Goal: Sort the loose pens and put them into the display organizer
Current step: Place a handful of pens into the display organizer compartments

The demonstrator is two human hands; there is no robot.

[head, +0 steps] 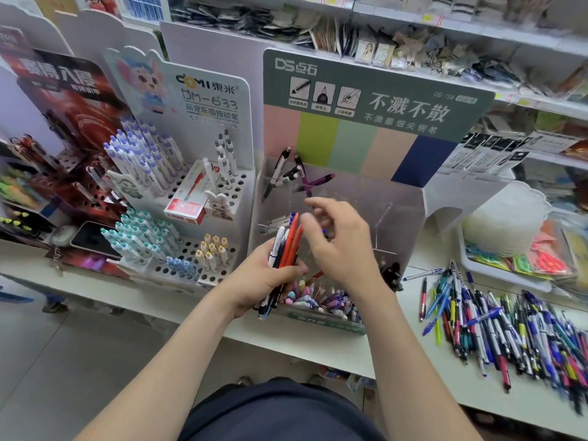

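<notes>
Orange, white and navy pens (290, 241)

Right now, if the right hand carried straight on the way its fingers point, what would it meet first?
Probably the purple pen leaning in the clear organizer, just beyond the right hand. Depth is unclear, so the hand could pass in front of it.
</notes>
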